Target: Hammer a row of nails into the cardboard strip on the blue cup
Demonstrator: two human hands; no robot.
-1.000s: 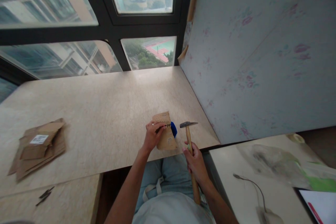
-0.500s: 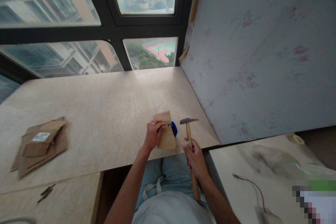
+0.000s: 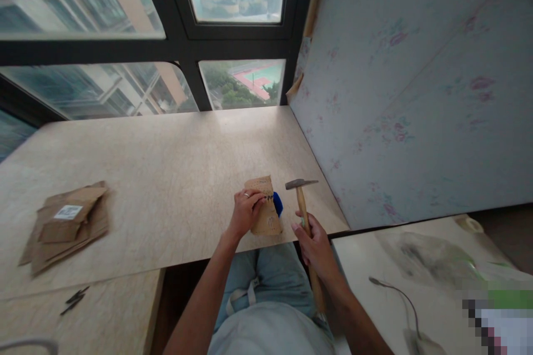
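Note:
My right hand (image 3: 313,241) is wrapped around the wooden handle of a hammer (image 3: 306,208). The grey metal head is raised, to the right of a tan board (image 3: 266,222). This board, pitted and marked on its face, lies near the counter's front edge. Over its left side rests my left hand (image 3: 246,211), fingers together and a ring on one of them. At its fingertips runs a short row of small dark bits (image 3: 270,197), too small to name. A blue object (image 3: 277,204) sticks out from the board's right side.
On the stone counter (image 3: 166,177), a stack of brown paper packets (image 3: 70,213) lies to the left. Thin dark rods (image 3: 75,299) lie on the lower ledge. A white surface at right carries a cable (image 3: 395,287) and a plastic bag (image 3: 428,255). A papered wall (image 3: 395,94) bounds the right side.
The hammer and my right hand have shifted slightly, with the head a little higher and the handle tilted more. My left hand stays on the board. The view has moved slightly.

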